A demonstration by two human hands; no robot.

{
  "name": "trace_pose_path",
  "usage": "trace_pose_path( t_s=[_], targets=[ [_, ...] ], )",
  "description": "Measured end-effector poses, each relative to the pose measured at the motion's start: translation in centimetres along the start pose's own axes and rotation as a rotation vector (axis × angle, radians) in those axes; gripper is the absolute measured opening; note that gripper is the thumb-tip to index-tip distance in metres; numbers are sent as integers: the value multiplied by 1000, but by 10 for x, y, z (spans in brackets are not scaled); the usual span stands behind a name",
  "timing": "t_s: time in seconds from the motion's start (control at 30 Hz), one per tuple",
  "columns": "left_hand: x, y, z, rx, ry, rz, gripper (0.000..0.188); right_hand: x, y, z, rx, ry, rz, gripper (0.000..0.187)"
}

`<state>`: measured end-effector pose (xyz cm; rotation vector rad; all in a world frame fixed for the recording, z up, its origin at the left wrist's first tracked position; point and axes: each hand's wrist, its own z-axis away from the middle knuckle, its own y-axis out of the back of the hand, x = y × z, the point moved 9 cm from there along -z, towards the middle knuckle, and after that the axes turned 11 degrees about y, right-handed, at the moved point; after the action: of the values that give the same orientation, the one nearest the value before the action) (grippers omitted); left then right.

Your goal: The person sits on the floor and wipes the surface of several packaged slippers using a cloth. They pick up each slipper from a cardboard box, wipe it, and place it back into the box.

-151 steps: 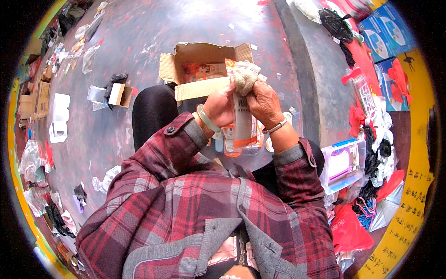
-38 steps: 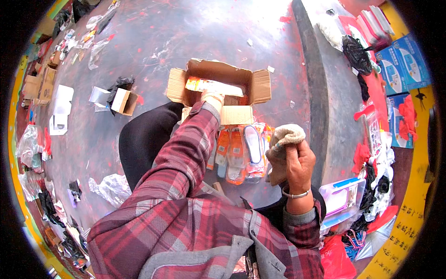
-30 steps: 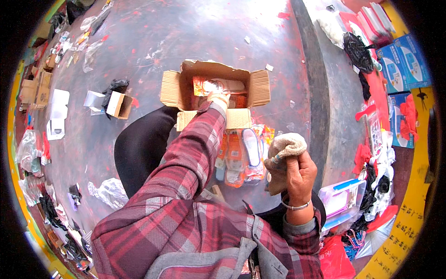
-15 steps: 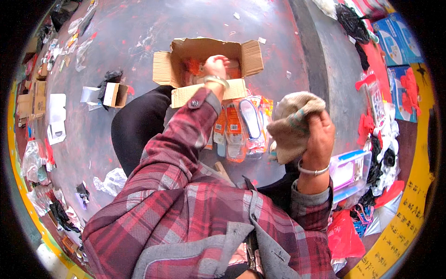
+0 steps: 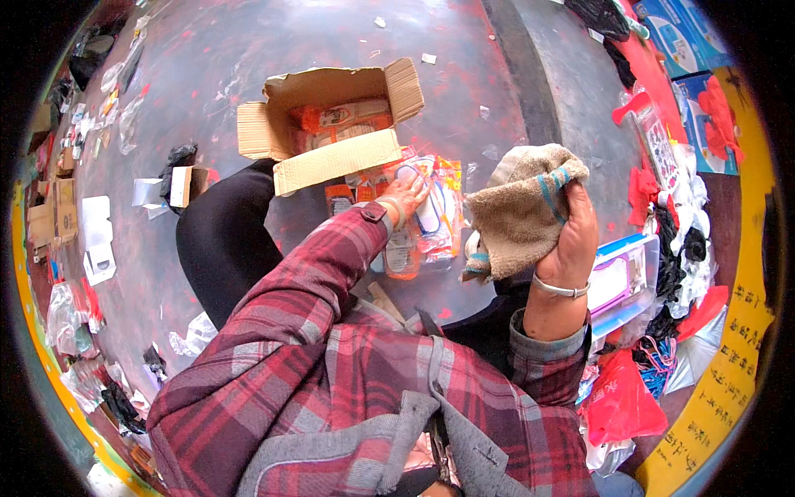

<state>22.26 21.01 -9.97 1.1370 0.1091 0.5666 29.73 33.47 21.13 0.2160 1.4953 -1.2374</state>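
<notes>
An open cardboard box [image 5: 335, 161] stood on the floor [image 5: 248, 50], orange packets [image 5: 356, 113] lying inside. Just beside it, a person's left hand [image 5: 406, 197] reached over wrapped packets [image 5: 402, 255] spread on the floor, fingers extended and slightly apart, none visibly gripped; whether they touched could not be told. A light, flat palm seemed best for keeping the slick-looking film from sliding. At right, a tan, blue-striped cloth [image 5: 522, 224] hung from the right hand [image 5: 571, 242], fingers closed on its edge, a hold apt for keeping loose folds clear of the packets.
</notes>
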Motion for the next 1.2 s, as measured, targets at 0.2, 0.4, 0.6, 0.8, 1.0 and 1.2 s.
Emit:
trace_pose_path(
  t_s=[0.2,0.4,0.6,0.8,1.0,1.2],
  targets=[
    [17,-23,-13,23,-242,-284,63,1,1,2,-15,-42,-55,27],
    [29,-10,-8,171,-356,-276,37,8,-3,2,-35,-80,-36,27],
    [36,67,8,25,-178,156,30,7,18,-6,40,-81,-74,29],
    [-3,124,23,79,-69,1061,32,-23,21,-16,-105,-97,-317,33],
    [8,190,106,-484,-23,2082,40,-42,18,-21,-121,69,-303,33],
    [-1,204,133,-427,-142,2238,44,-35,-5,-15,-192,96,-277,34]
  ],
)
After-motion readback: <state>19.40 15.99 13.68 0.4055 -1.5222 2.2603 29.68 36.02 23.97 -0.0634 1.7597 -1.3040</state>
